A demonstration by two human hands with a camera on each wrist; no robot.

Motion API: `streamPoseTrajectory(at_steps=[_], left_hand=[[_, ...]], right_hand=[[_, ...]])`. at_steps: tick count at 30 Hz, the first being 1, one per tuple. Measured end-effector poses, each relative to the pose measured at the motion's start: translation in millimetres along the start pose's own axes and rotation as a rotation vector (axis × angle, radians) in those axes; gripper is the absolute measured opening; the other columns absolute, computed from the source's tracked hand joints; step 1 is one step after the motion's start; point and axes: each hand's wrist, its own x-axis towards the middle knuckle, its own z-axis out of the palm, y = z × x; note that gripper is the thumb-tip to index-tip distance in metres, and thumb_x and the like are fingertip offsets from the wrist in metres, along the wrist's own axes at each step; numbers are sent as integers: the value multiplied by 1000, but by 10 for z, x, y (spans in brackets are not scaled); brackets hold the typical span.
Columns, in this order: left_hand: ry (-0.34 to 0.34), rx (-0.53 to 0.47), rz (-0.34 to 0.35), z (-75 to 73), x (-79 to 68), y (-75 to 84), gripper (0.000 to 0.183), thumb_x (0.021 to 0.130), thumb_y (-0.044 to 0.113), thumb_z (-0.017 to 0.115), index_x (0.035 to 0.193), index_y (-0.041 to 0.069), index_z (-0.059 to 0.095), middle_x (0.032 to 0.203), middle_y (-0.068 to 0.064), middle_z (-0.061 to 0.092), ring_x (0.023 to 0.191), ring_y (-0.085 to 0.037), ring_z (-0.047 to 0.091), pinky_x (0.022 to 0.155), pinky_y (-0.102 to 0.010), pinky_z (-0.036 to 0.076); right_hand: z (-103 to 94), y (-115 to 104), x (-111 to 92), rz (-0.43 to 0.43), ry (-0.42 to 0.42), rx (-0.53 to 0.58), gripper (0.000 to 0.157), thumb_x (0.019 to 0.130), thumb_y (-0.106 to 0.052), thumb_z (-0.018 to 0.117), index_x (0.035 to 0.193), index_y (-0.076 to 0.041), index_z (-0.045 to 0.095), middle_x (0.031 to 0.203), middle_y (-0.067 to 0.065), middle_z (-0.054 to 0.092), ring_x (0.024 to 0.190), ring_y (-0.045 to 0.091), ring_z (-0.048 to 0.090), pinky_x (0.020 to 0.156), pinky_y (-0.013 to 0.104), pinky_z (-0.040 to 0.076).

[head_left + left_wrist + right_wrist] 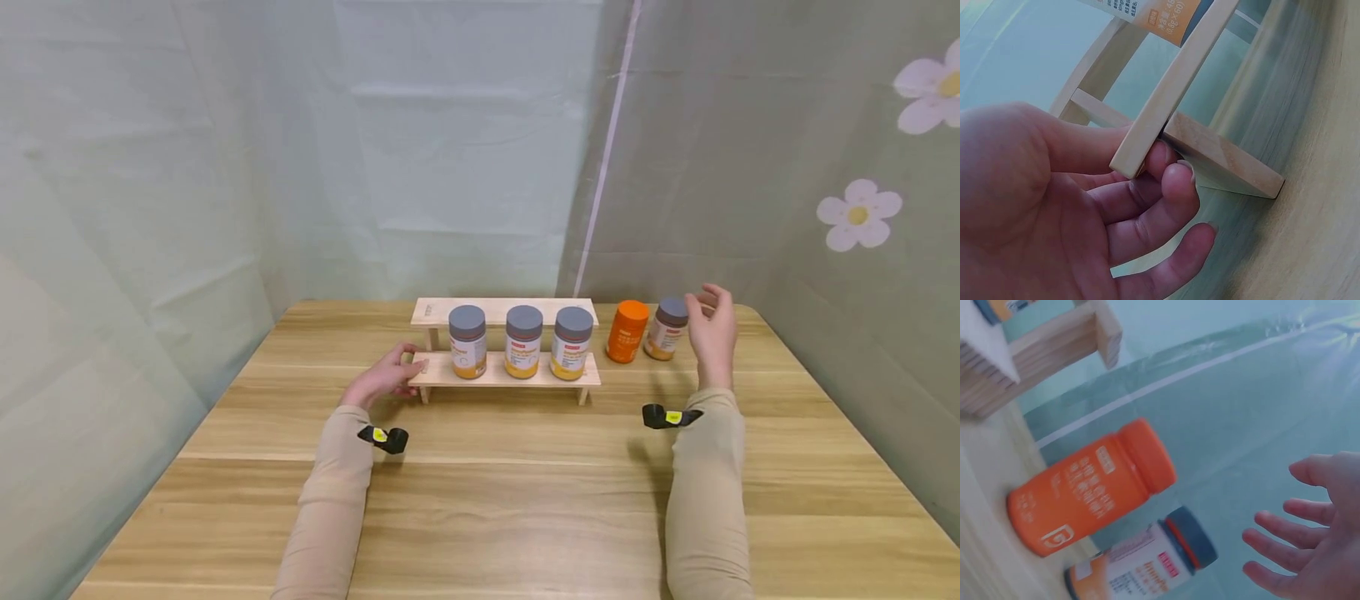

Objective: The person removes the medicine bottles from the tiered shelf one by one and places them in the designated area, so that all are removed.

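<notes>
A small two-step wooden shelf stands at the back of the table. On its lower board are three white-and-yellow supplement bottles with grey lids, the left bottle, middle bottle and right bottle. My left hand pinches the left end of the lower board, thumb above and fingertips beneath. Right of the shelf stand an orange bottle and another grey-lidded bottle. Beside that last bottle, my right hand is raised, its fingers spread and holding nothing in the right wrist view.
The wood-grain table spreads in front of the shelf. Behind it hangs a pale curtain, with flower prints at the right. A wrist camera sits on the left sleeve, and a second wrist camera on the right.
</notes>
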Motion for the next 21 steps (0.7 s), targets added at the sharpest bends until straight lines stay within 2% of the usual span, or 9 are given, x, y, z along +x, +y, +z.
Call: streamPoseTrajectory(at_steps=[5,9,12,14,17,21], left_hand=[[2,5,-6,0,-4,-10,50,103,19,45,142,-1,21,89,-7,55,66,-10,56,68,-29,52],[5,10,-14,2,7,-18,51,103,21,45,143,0,22,92,-8,56,67,-11,57,69,-29,52],[6,13,-18,3,8,-15,52,103,22,45,144,0,21,92,-8,56,68,-11,57,68,-29,52],[7,10,-17,3,15,-18,52,103,22,45,144,1,21,90,-7,56,66,-11,57,67,-28,52],[7,8,-16,0,15,-19,52,103,22,45,144,1,21,87,-5,55,65,-10,56,66,-27,52],[6,9,-11,-3,9,-23,52,103,22,45,143,0,20,87,-5,54,65,-9,56,66,-27,52]], right_hand=[[4,-115,-39,-39,-72,-33,49,101,-33,47,144,-10,41,144,17,48,132,31,47,109,45,38],[5,-162,-82,-116,-204,-49,49,101,-34,47,142,-7,43,138,17,53,118,20,56,102,36,43],[20,-179,-112,-195,-322,-2,47,101,-34,48,139,-6,45,120,3,62,102,4,60,90,18,47],[50,-192,-127,-229,-388,43,44,101,-34,49,136,-7,46,110,-9,62,97,-1,61,83,11,47],[125,-228,-155,-246,-454,101,38,100,-33,52,131,-11,49,103,-18,60,96,0,62,83,11,47],[253,-274,-190,-259,-506,100,39,100,-29,53,131,-6,49,105,-13,63,96,2,63,89,18,49]])
